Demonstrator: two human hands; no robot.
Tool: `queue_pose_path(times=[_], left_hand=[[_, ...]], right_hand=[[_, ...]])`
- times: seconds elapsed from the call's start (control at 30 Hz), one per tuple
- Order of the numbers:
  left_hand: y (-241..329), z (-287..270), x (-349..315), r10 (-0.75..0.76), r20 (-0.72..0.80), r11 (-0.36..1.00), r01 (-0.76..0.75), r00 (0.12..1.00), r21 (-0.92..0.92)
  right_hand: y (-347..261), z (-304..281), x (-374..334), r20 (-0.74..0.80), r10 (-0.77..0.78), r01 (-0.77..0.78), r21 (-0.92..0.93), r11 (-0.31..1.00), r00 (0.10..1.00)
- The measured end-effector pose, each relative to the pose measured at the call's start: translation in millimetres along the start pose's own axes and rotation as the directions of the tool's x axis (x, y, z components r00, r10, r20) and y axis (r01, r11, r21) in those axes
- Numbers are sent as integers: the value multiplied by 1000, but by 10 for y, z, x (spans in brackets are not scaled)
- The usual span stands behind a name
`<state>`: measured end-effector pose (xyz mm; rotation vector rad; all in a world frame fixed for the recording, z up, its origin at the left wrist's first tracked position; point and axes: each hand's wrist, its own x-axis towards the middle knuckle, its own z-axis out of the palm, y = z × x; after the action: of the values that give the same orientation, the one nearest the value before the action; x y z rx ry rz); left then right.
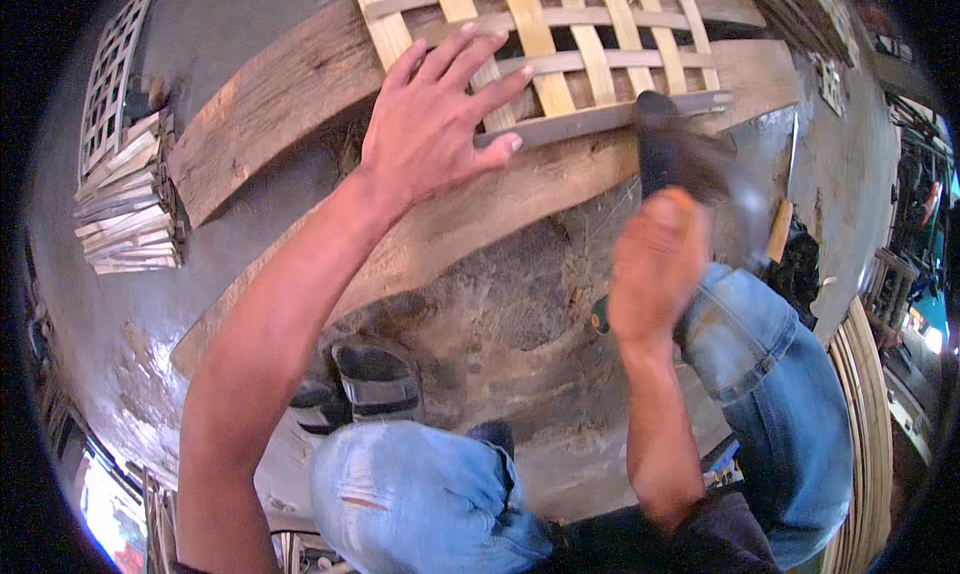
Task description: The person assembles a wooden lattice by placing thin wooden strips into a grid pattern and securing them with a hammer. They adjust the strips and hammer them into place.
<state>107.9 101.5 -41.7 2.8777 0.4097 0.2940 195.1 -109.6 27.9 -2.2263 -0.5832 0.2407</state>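
A woven lattice (535,49) of pale wooden or bamboo strips lies across the wooden planks at the top. My left hand (425,119) rests on its near left part, palm down with fingers spread. A greyish strip (600,122) forms the lattice's near edge, with the left thumb beside it. My right hand (655,269) is closed around a hammer-like tool (657,139). Its dark end, smeared by motion, is at the right part of that strip; whether it touches cannot be told. Something orange shows at the top of the fist.
Wooden planks (270,104) support the lattice. Stacked strips (130,209) and another lattice (115,74) are at left. A wooden-handled knife (780,229) lies at right, near long strips (860,424). Dark sandals (378,379) sit beyond my left knee (400,484).
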Motion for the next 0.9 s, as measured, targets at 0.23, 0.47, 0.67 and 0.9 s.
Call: queue_pose_path(times=[0.23, 0.47, 0.67, 0.9], left_hand=[[-30, -4, -8, -5, 17, 1000, 5, 1000, 2], [-58, 29, 36, 11, -14, 1000, -11, 1000, 12], [2, 19, 10, 2, -2, 1000, -2, 1000, 7], [-41, 52, 15, 4, -4, 1000, -4, 1000, -18]], right_hand=[[-21, 108, -2, 20, 69, -70, 40, 997, 997], [111, 290, 123, -58, -352, 338, -166, 926, 934], [79, 223, 16, 111, -212, 233, -232, 944, 971], [-8, 186, -24, 22, -319, 317, -203, 927, 948]])
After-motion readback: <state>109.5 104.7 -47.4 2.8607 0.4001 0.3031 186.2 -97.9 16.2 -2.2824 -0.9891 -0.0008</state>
